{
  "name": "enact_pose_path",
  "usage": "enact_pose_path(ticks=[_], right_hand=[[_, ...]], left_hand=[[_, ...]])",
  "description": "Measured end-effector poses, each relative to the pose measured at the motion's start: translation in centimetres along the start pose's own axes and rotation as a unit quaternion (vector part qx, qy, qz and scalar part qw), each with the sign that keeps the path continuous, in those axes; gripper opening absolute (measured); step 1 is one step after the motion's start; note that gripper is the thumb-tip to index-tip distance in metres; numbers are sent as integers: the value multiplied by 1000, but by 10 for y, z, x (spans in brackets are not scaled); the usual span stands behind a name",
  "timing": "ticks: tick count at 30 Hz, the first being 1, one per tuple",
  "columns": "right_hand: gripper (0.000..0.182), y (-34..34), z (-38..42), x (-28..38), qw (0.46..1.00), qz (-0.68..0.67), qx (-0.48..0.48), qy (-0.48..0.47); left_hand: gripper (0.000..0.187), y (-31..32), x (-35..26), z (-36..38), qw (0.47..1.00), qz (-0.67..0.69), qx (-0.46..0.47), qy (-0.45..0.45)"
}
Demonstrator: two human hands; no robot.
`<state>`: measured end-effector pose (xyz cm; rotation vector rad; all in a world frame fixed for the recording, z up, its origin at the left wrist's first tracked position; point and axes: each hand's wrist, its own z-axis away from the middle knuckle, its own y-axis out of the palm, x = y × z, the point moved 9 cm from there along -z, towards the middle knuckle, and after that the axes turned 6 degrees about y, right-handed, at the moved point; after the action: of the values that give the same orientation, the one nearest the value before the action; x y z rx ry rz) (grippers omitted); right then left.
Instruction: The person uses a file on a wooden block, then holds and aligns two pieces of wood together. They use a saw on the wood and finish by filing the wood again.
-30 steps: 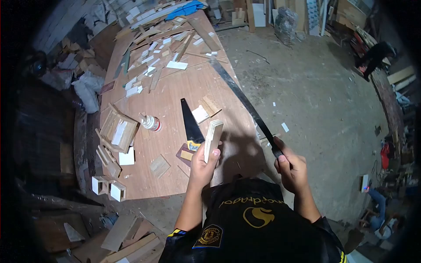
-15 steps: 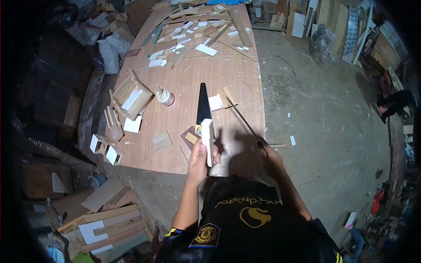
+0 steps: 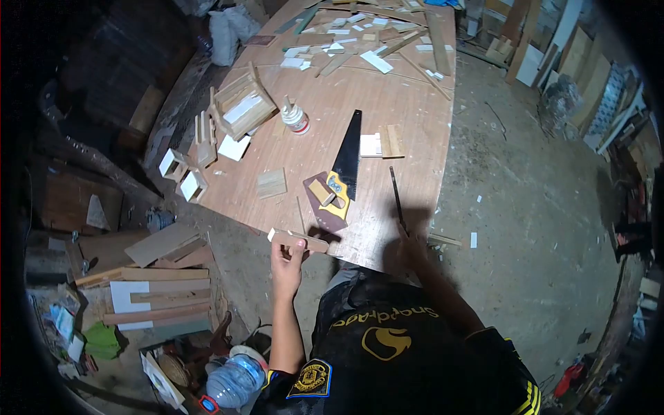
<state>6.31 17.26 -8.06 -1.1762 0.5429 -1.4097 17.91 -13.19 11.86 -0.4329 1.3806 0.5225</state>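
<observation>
- Wood block (image 3: 299, 239) pinched in left hand (image 3: 286, 261), long axis lying level, just off the bench's (image 3: 387, 104) near edge.
- Thin dark blade (image 3: 396, 196) gripped by right hand (image 3: 413, 247), pointing away over the bench, right of the block.
- Handsaw (image 3: 345, 163) flat on the bench beyond.

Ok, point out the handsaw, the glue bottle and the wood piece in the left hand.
handsaw (image 3: 348, 155): head view, middle of the dark blade.
glue bottle (image 3: 297, 122): head view, its white body.
wood piece (image 3: 299, 240): head view, middle of its top face.
</observation>
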Motion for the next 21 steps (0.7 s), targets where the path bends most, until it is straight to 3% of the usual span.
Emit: enact_pose_path(ticks=[3, 7, 10, 12, 13, 15, 21], right_hand=[[74, -10, -2, 15, 999, 17, -32, -6], [70, -12, -19, 35, 999, -29, 18, -25], [59, -15, -30, 52, 1000, -6, 14, 3], [45, -35, -35, 74, 996, -31, -79, -8], [45, -21, -47, 72, 996, -30, -82, 0], [36, 8, -66, 105, 982, -50, -61, -169], [32, -31, -69, 206, 986, -43, -97, -131]], left_hand=[[30, -13, -8, 4, 999, -18, -23, 35], [30, -38, -11, 2, 998, -13, -58, 35], [31, -53, -2, -6, 998, -25, -42, 31], [31, -60, 4, -17, 999, -5, -29, 22], [31, -61, 5, -25, 1000, -3, -22, 20], [30, -67, 4, -41, 999, 17, -29, 17], [24, -85, 6, -93, 998, -6, 58, -6]])
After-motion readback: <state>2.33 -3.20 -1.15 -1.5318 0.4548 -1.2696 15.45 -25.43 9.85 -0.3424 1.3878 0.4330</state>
